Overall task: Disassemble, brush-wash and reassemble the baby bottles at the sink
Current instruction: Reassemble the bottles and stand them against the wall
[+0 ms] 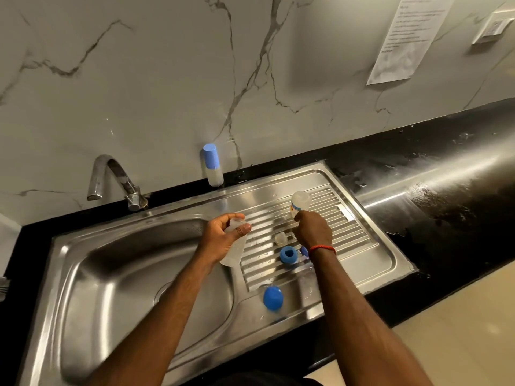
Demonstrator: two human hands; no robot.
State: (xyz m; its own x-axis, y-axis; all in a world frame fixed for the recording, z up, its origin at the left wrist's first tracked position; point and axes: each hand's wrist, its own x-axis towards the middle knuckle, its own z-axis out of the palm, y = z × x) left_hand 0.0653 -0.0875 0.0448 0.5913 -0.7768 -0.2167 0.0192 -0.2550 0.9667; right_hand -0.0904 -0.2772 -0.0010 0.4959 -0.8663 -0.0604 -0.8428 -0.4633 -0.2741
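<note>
So the left hand (223, 238) is wrapped around a clear bottle body (232, 252), fingers closed on its upper part, holding it right over the edge between the sink basin (117, 274) and the drainboard (370, 246). The right hand (313, 231) pinches a second clear bottle (299, 203) by its lower end, tilted up toward 12 o'clock over the ribs. Between the hands sits a clear nipple (281, 238), with a blue ring (289, 254) just at its 6 o'clock. A blue cap (273, 298) lies further toward 6. One capped bottle (213, 165) stands by the wall at 11 o'clock, tap (111, 179) at 9.
</note>
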